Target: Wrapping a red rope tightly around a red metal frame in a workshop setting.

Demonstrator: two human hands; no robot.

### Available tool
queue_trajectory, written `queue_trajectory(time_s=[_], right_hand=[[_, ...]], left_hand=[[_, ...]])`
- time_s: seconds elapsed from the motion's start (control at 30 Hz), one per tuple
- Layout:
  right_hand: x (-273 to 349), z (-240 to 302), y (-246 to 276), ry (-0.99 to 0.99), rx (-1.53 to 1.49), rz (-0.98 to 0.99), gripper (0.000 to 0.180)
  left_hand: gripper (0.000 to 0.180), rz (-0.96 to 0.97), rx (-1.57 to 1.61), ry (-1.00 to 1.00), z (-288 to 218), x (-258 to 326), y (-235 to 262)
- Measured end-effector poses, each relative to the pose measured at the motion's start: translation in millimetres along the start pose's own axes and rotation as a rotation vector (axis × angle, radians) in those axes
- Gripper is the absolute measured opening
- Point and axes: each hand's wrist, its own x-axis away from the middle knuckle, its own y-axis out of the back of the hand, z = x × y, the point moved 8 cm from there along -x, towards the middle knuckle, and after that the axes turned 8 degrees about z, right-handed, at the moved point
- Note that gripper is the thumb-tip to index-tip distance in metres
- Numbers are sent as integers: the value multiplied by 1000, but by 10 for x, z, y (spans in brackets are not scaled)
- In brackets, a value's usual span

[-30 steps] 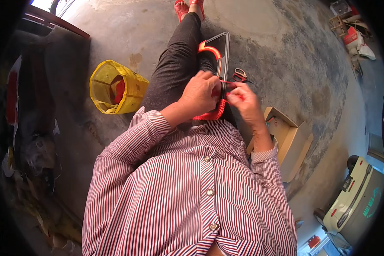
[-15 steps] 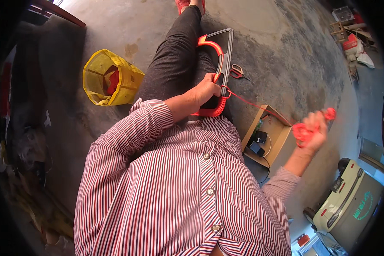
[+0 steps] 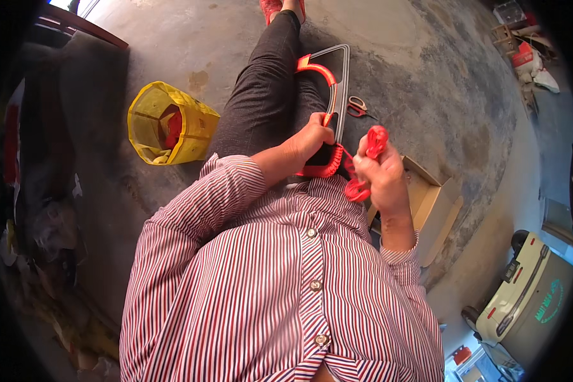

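Note:
A grey metal-looking frame (image 3: 342, 92) with rounded corners lies across my thighs. Red cord (image 3: 328, 167) is wound in tight, close turns around its near end, and a smooth red-orange band (image 3: 321, 69) curves along its far left side. My left hand (image 3: 310, 140) is closed around the frame's left side, just above the wound part. Close by on the right, my right hand (image 3: 383, 172) grips a bundle of red cord (image 3: 377, 140). Loops of the bundle stick out above and below the fist, next to the wound corner.
Scissors (image 3: 358, 107) lie on the concrete floor right of the frame. An open cardboard box (image 3: 449, 207) sits beyond my right forearm. To the left stands a yellow bag (image 3: 197, 114) with red material inside. A beige suitcase (image 3: 522, 286) is at the lower right.
My right hand has swung in from the far right with the cord bundle, up close to the frame. The cord that was stretched between them is now slack. My left hand keeps its grip.

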Motion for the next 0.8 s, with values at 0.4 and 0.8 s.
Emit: queue_trajectory(time_s=[0.4, 0.8], right_hand=[[197, 1243, 999, 350, 124, -152, 13], [-333, -258, -98, 104, 1066, 123, 17]], left_hand=[[32, -65, -888, -597, -826, 594, -507], [28, -77, -607, -80, -86, 118, 156]])
